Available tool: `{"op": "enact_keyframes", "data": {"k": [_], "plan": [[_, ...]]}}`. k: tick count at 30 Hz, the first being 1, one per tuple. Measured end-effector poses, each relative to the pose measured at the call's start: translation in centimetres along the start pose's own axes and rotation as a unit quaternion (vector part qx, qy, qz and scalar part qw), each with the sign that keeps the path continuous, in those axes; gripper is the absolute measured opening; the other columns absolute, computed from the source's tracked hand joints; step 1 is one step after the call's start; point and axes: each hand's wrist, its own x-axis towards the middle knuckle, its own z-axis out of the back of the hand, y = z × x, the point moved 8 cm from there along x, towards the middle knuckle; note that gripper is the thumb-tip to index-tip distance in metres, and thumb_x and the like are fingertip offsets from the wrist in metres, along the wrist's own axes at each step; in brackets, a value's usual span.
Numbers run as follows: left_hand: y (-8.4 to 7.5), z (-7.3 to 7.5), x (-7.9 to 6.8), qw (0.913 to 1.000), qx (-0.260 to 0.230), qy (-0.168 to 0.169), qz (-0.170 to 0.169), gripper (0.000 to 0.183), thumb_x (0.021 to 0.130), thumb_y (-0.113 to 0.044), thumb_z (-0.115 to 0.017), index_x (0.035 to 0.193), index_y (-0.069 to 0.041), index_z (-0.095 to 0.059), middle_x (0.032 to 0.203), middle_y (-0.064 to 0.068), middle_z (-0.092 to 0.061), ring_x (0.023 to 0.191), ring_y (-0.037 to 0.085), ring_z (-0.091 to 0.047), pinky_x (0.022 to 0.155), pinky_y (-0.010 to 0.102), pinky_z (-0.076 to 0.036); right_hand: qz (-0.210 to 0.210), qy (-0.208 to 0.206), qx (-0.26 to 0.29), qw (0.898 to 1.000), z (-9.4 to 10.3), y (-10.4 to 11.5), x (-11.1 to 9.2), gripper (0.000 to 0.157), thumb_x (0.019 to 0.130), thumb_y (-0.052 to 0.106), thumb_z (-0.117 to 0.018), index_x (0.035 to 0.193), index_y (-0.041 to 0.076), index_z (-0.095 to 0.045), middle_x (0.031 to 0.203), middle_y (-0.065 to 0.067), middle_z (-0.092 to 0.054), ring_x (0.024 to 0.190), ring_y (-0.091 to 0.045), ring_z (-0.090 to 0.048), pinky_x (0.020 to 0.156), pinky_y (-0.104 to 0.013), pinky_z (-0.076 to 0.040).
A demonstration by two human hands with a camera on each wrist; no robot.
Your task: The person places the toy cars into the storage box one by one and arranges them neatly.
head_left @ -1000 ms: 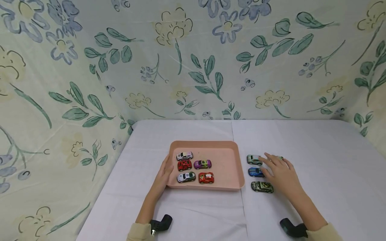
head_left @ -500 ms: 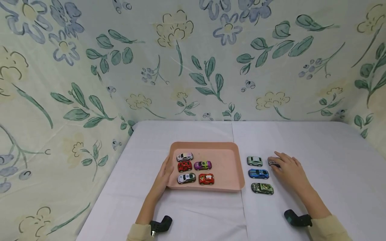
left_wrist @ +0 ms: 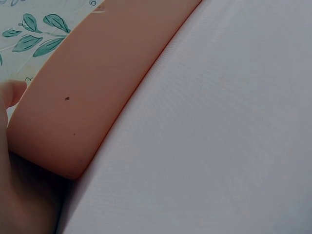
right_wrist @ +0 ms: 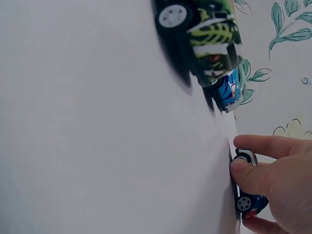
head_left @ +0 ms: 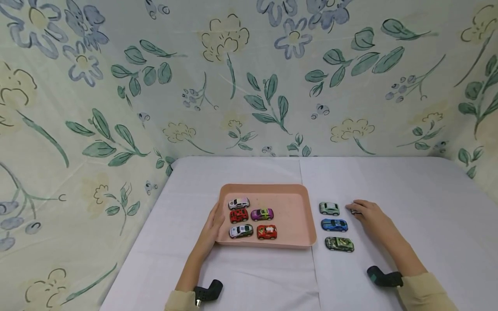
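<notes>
My left hand [head_left: 210, 226] grips the left side of a pink tray [head_left: 292, 216]; in the left wrist view the thumb [left_wrist: 13, 91] lies over the tray's rim. Inside the tray are several toy cars, among them a purple one [head_left: 262, 214] and a red one [head_left: 266, 232]. Right of the tray, my right hand [head_left: 375, 220] pinches a small toy car [right_wrist: 257, 202] with white and dark blue parts, mostly covered by fingers. Its wheels are at the tabletop; I cannot tell whether they touch it. Left of this hand stand pale green [head_left: 329, 208], blue [head_left: 334, 225] and camouflage [head_left: 339, 244] toy cars.
A white cloth covers the table [head_left: 268, 276]. Behind it and at the sides hangs a floral curtain [head_left: 233, 108]. Black wrist cameras [head_left: 209, 291] are worn on both wrists. The tray's right wall is close to the column of three cars.
My right hand has moved right, away from the pale green and blue cars, uncovering them, and now pinches the car beside them. My left hand stays on the tray.
</notes>
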Motion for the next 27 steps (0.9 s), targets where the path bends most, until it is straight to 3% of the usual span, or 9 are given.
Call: {"op": "enact_keyframes", "data": {"k": [16,21,27], "plan": [[-0.2,-0.1,-0.2,0.9999,0.004,-0.004,-0.009,0.057,0.096,-0.040,-0.038,0.146,-0.028,-0.014,0.154,0.005,-0.011,0.142,0.030,-0.006,0.113,0.055,-0.006,0.006,-0.026,0.000,1.000,1.6,1.4,0.2,0.036,0.079,-0.004,-0.062,0.114,-0.002,-0.055,0.115,-0.024,-0.056,0.106,-0.043,-0.049,0.089,-0.056,-0.042],[-0.3,-0.1,-0.2,1.0000,0.000,0.002,-0.009,0.057,0.097,-0.038,-0.037,0.147,-0.026,-0.012,0.154,0.006,-0.009,0.142,0.031,-0.004,0.113,0.054,-0.005,-0.001,-0.025,0.016,1.000,2.3,2.4,0.1,0.039,0.079,0.000,-0.063,0.118,-0.001,-0.054,0.117,-0.024,-0.056,0.108,-0.042,-0.048,0.091,-0.056,-0.041],[-0.2,-0.1,-0.2,1.0000,0.003,0.000,-0.009,0.057,0.097,-0.038,-0.037,0.147,-0.026,-0.012,0.154,0.006,-0.009,0.142,0.031,-0.004,0.113,0.054,-0.006,0.023,-0.066,0.008,0.998,3.4,5.0,0.4,0.049,0.071,0.000,-0.071,0.117,0.004,-0.057,0.116,-0.016,-0.058,0.107,-0.034,-0.050,0.088,-0.050,-0.045]]}}
